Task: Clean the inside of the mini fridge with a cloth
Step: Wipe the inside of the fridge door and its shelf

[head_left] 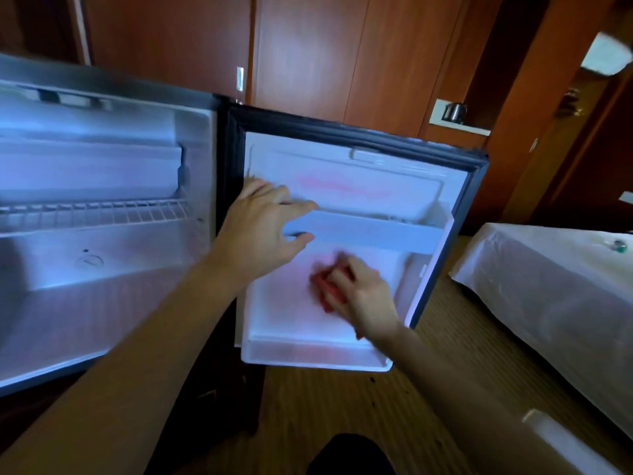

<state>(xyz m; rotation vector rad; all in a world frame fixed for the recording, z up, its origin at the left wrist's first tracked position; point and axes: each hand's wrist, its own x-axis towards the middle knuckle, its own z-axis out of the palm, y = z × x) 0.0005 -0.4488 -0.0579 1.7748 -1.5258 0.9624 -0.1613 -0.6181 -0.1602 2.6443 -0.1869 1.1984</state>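
The mini fridge stands open on the left, white inside, with a wire shelf across its cavity. Its door swings out to the right, inner side facing me. My left hand grips the left end of the door's shelf rail, thumb under it and fingers over it. Below the rail, my right hand holds a red cloth pressed against the door's white inner panel. The cloth and that hand are blurred. A bottom door tray sits under them.
A bed with a white sheet stands close on the right. Dark wooden wardrobe panels rise behind the fridge. A kettle sits on a tray at the back right. Striped carpet covers the floor.
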